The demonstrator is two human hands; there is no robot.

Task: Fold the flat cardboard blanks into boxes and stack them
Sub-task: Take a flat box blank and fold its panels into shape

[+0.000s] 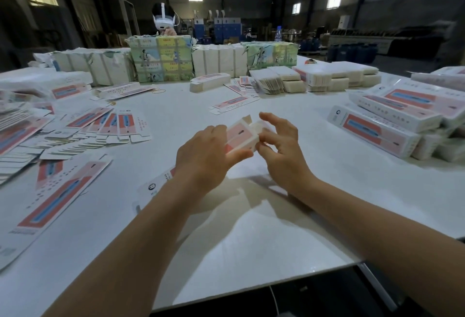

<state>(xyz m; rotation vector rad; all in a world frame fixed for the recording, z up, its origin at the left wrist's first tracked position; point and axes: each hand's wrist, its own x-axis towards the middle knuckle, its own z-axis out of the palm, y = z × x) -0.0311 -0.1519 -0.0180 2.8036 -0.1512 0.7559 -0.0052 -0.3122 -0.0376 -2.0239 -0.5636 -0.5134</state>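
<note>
Far left of the hands, fanned flat blanks [105, 127] (pink and blue print, white tabs) lie overlapping on the white table [251, 228]. Nearer the viewer and still left of the left hand, one large unfolded blank [57, 198] lies flat, printed side up.

Left hand [203, 155]: raised above the table, fingers curled round the near end of a partly folded box [242, 135], thumb laid along its lower edge. A further length of printed card [157, 184] shows below the left wrist; whether it belongs to the held box cannot be told.

The held box sits between the two hands, just above the table, its pink panel up and its far end flaps open.

Right hand [279, 140]: touching the right end of the same box, thumb and lower fingers pinching that end, upper fingers spread and slightly bent above it.

Beyond the hands, a single folded box [234, 102] lies on the table; farther back stand strapped bundles of printed card [161, 58], and behind them a second person [164, 20] wears a white headset.

Right of the right hand, well apart from it, finished boxes [377, 130] lie stacked in layers (long sides toward the viewer). Behind them, piles of white flat stock [327, 77] rest near the table's far edge.
</note>
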